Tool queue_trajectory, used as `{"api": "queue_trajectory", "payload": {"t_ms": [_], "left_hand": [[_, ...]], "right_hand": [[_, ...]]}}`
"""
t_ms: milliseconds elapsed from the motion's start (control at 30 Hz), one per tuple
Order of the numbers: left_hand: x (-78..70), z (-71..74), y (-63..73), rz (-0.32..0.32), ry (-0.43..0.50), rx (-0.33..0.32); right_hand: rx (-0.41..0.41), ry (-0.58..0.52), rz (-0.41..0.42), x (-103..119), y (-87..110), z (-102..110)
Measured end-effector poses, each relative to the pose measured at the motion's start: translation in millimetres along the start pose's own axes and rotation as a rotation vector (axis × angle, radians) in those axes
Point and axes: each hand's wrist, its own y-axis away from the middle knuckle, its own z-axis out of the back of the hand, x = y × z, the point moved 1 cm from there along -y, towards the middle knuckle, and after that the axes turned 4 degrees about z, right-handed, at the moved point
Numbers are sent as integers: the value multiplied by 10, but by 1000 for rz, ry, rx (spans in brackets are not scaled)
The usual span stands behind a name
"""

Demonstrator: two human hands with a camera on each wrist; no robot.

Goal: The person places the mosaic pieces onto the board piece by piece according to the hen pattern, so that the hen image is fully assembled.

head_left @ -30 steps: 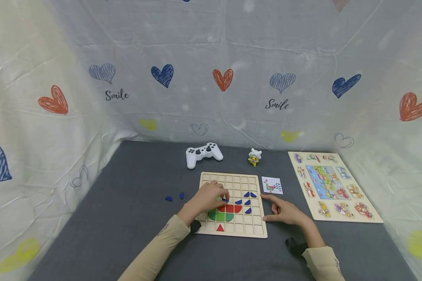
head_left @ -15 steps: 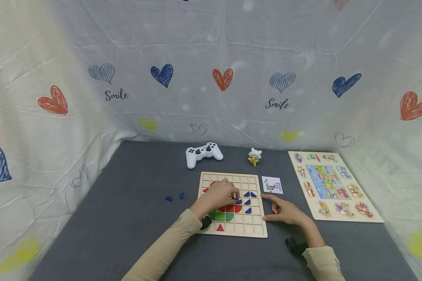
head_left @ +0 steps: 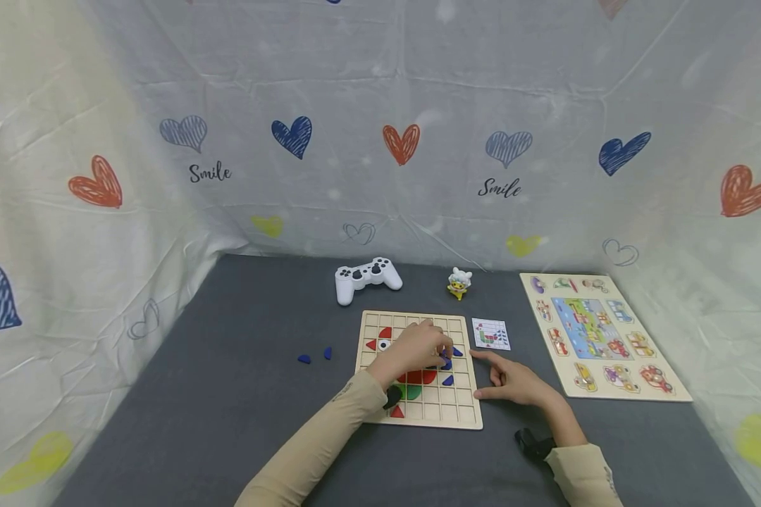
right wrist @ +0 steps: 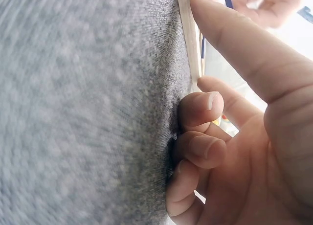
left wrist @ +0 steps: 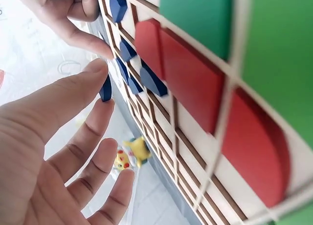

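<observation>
A wooden grid board (head_left: 447, 417) lies on the dark table, bearing red (head_left: 418, 377) and green (head_left: 413, 391) flat pieces. Over its right half reaches my left hand (head_left: 411, 350), pinching a small blue curved piece (left wrist: 105, 89) between thumb and index fingertip. Its other fingers are spread loosely. Several more blue pieces (head_left: 448, 380) lie on the grid close to those fingertips, partly hidden by the hand in the head view. At the board's right edge, my right hand (head_left: 514, 384) touches the rim with extended thumb and index finger; its remaining fingers are curled against the cloth.
Two loose blue pieces (head_left: 304, 359) lie left of the board. A pattern card (head_left: 491, 334) sits at its upper right corner. Behind stand a white game controller (head_left: 368, 276) and a small figurine (head_left: 459, 283). A picture puzzle board (head_left: 609, 396) lies far right.
My left hand has moved rightward across the board with the blue piece, from the middle to the blue pieces on the right. The right hand stays at the rim.
</observation>
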Motion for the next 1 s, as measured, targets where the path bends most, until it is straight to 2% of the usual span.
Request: {"api": "queue_trajectory", "payload": {"t_ms": [367, 567, 1000], "left_hand": [[-159, -59, -174, -18, -19, 24], [-190, -112, -241, -4, -29, 45], [-203, -130, -229, -15, -30, 68]], "right_hand": [[3, 0, 13, 0, 4, -3], [-3, -1, 12, -1, 0, -7], [-2, 5, 17, 11, 6, 5]]}}
